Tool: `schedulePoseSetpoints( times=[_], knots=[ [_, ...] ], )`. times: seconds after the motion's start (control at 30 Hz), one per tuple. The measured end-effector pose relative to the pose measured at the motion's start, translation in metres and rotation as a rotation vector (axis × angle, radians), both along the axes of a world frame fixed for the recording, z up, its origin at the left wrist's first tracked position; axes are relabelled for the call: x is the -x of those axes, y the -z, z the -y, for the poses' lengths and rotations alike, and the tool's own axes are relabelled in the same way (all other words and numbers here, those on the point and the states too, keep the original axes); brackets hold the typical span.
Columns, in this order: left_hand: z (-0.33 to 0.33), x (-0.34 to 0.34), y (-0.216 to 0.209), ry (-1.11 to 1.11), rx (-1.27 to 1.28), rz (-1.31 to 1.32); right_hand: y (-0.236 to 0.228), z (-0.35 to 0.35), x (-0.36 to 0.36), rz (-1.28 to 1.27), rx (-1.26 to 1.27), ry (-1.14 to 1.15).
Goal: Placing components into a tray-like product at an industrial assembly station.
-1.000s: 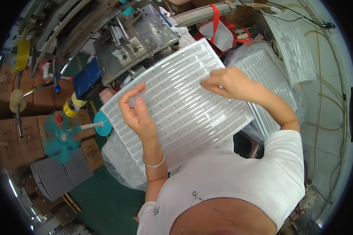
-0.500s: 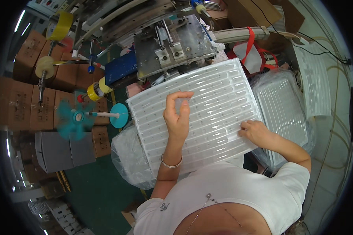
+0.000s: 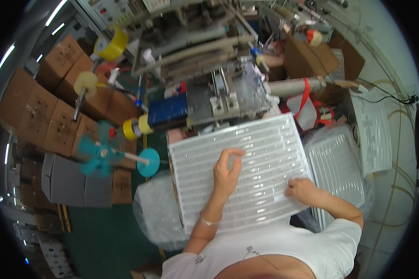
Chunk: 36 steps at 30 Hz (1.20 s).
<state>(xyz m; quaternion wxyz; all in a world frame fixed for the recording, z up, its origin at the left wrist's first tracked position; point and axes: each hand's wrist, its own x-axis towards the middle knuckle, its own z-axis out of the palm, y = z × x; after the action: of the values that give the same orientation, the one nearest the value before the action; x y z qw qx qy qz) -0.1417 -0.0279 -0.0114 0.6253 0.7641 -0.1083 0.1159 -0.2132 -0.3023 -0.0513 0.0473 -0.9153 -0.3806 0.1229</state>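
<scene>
A large white ribbed plastic tray lies across the lap area in front of me, its long rows holding several small pieces too fine to identify. My left hand is over the middle of the tray, index finger and thumb curled into a pinch. Anything between those fingertips is too small to see. Close to the tray's right edge, my right hand has its fingers bent down onto the rows. What they may hold is hidden.
Beyond the tray stands a machine with a metal plate and a blue block. A teal fan is at left, before stacked cardboard boxes. Another ribbed tray lies in plastic film at right; a bagged bundle sits left.
The view has tilted upward, so the machine and tray appear lower in the picture. Both hands keep nearly the same places and poses over the tray.
</scene>
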Motion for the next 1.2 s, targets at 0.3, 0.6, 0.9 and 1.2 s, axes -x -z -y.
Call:
schedulePoseSetpoints(
  times=[0.3,0.6,0.9,1.2],
  knots=[
    [0.000,0.006,-0.001,0.010,0.002,-0.009,0.001,0.000,0.002,0.024,0.009,-0.022],
    [0.006,0.010,0.002,0.035,-0.018,0.015,-0.009,0.003,0.009,0.005,-0.076,0.022],
    [-0.010,-0.004,0.008,-0.103,-0.091,0.047,-0.051,-0.009,-0.064,-0.337,-0.624,0.433],
    [-0.048,-0.023,0.007,-0.310,-0.453,0.109,-0.057,-0.072,-0.141,-0.207,-0.966,0.523]
  ],
)
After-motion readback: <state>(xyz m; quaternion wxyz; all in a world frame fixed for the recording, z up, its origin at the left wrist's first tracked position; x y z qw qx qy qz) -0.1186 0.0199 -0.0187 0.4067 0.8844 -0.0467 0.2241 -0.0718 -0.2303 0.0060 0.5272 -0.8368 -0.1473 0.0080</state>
